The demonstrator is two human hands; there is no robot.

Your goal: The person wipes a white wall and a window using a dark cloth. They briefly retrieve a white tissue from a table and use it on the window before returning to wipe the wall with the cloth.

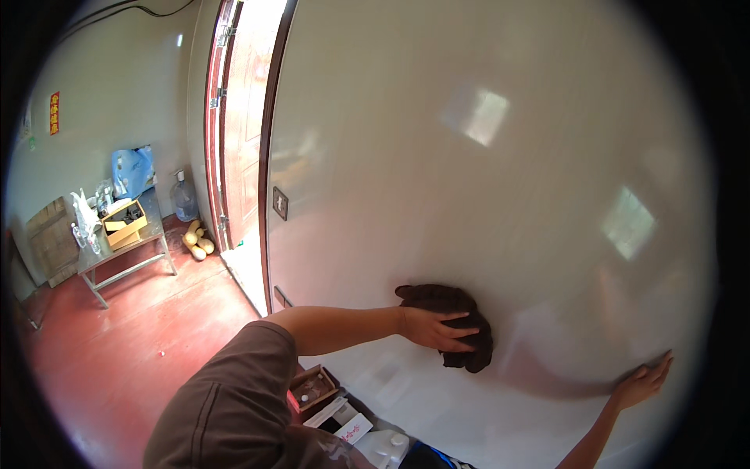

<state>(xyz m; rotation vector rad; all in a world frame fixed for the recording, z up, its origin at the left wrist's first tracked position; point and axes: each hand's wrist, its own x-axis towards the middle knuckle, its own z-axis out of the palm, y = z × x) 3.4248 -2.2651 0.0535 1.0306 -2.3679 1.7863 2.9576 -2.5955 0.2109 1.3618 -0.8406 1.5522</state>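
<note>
My left hand (436,331) presses a bunched dark brown cloth (446,297) against a glossy pale wall (381,193), its fingers spread over the fabric. Farther right, my right hand (641,384) rests on the same wall and holds nothing. Its thumb stands a little off from the fingers. Bright patches of light reflect off the wall above both hands.
An open door (243,135) and a wall switch (280,203) are to the left. Below my left arm stand an open box (313,390), a white carton (351,428) and a plastic jug (384,448). Beyond are a metal table (153,214), squashes (199,241) and a water bottle (185,202).
</note>
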